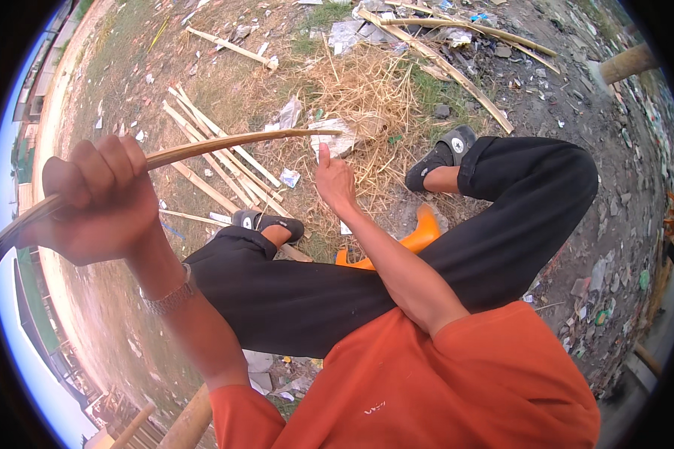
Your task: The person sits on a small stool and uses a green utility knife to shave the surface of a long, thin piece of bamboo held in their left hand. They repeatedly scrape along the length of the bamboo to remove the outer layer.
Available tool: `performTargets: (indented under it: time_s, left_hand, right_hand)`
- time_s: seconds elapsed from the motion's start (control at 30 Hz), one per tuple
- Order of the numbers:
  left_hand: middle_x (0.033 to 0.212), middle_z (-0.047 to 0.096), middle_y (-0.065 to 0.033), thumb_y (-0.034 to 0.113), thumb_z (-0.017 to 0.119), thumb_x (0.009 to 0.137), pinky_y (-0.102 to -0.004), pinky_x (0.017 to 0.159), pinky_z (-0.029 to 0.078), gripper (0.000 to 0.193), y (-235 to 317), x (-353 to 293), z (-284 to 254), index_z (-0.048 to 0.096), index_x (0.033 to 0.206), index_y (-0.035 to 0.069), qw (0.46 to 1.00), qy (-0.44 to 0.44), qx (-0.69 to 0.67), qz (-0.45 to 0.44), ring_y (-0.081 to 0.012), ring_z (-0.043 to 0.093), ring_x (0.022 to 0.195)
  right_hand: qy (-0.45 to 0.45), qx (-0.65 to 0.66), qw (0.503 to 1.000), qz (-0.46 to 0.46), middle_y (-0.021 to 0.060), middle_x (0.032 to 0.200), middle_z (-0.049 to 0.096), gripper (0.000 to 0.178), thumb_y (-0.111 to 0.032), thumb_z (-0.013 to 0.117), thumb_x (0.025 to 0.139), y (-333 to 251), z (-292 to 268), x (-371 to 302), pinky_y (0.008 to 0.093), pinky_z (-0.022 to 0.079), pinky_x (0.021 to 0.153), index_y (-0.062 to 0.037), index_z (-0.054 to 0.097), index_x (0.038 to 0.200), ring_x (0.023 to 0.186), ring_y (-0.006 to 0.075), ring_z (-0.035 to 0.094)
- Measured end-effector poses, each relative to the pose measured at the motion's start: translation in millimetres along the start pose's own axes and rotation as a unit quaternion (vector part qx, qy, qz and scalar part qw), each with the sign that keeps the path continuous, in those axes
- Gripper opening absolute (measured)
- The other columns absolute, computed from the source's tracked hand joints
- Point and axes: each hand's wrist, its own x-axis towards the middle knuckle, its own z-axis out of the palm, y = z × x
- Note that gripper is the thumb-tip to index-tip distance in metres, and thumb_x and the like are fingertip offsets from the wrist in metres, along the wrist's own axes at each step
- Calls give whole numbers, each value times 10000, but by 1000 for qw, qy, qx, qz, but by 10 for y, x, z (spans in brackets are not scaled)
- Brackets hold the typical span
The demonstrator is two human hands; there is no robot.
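Note:
My left hand [101,191] is raised at the left, its fingers wrapped round a long, slightly curved bamboo strip [225,144]. One end of the strip sticks out past my fist at the far left. Its thin other end lies across the view of a pale, flat-topped block [329,144] on the straw. Just below that end is my right hand [335,179], with fingers curled and one digit pointing up. Whatever it may hold is hidden. Beyond my right forearm lies an orange, curved, smooth object [423,228], partly covered by my leg.
Several split bamboo strips [210,153] lie in a loose pile left of the straw [367,90]. Longer bamboo pieces [457,71] lie at the far right, near a thick round pole [627,63]. Litter and stones cover the dirt. My shoes [442,157] stand either side of the block.

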Motion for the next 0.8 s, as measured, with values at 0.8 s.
performTargets:
  time_s: [0.8]
  left_hand:
    - [561, 206, 23, 785, 391, 770, -292, 522, 192, 674, -51, 60, 74, 335, 652, 124, 976, 166, 132, 45, -120, 181, 530]
  right_hand:
    - [-10, -37, 999, -17, 320, 657, 580, 789, -535, 232, 955, -143, -66, 159, 521, 440, 730, 89, 629, 681, 685, 462, 590]
